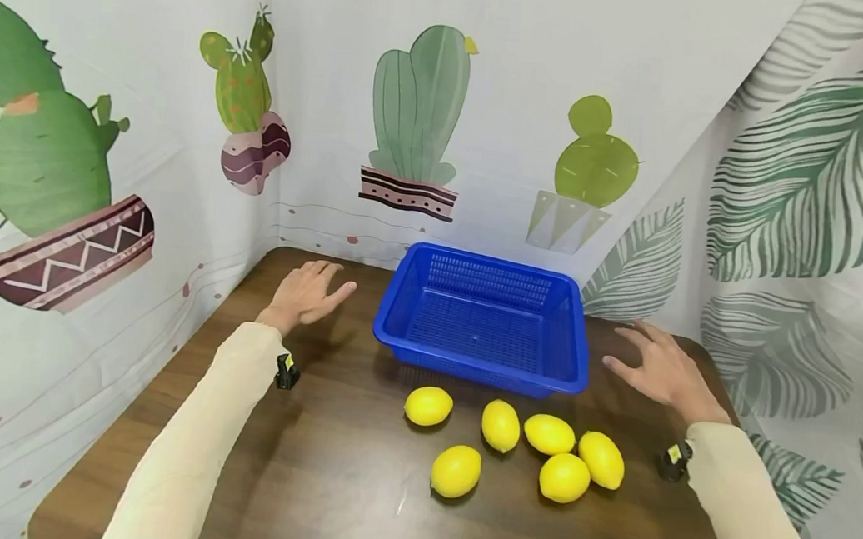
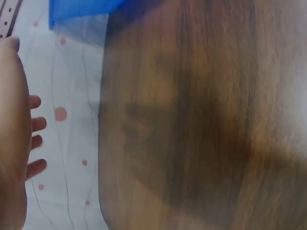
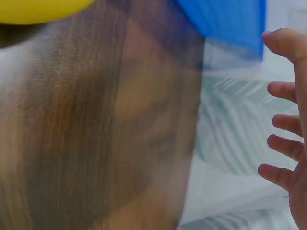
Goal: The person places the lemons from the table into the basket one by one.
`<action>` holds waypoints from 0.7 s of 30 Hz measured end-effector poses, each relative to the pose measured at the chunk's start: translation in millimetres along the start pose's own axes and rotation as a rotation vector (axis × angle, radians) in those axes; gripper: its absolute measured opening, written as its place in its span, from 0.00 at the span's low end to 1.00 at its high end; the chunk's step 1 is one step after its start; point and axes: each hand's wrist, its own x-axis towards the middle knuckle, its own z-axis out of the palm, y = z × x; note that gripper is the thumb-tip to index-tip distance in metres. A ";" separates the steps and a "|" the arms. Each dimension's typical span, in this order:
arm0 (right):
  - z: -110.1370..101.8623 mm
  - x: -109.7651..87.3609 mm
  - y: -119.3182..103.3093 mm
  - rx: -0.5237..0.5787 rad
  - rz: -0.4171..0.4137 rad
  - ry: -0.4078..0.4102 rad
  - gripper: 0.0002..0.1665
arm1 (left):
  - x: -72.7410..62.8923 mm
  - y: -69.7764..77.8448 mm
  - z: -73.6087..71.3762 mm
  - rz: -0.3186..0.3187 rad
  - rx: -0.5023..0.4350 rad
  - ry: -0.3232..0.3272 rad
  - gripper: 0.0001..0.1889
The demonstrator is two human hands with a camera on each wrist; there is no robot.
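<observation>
A blue plastic basket (image 1: 473, 364) with perforated walls stands near the back of the table, and nothing lies in it. To its left my left hand (image 1: 308, 294) hovers with relaxed fingers, apart from the basket. My right hand (image 1: 658, 365) is held to the basket's right, its fingers spread and touching nothing. In front of the basket lie several yellow lemons, among them a left one (image 1: 428, 406), a nearer one (image 1: 456, 472) and a rightmost one (image 1: 602, 460). Part of a lemon (image 3: 43, 10) shows in the right wrist view.
The brown wooden table (image 1: 327, 479) has rounded back corners. White cloth (image 1: 321, 128) printed with cacti and leaves hangs behind it and along both sides. Each wrist carries a small black device, one on the left (image 1: 286, 371) and one on the right (image 1: 674, 460).
</observation>
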 end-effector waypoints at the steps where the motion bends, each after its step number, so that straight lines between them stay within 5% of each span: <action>1: -3.1 -4.4 -1.9 0.001 -0.017 0.029 0.44 | -0.3 1.9 -0.5 -0.004 -0.023 0.009 0.44; 10: -13.9 -53.5 -24.7 -0.009 -0.091 0.151 0.36 | -8.5 42.3 1.7 -0.100 -0.460 0.053 0.42; 16: -3.7 -86.2 -38.2 0.007 -0.113 0.154 0.34 | -14.9 71.7 14.4 -0.228 -0.802 -0.041 0.40; 21: 7.6 -104.9 -47.8 0.049 -0.139 0.134 0.33 | -18.4 80.6 22.2 -0.336 -1.022 -0.115 0.34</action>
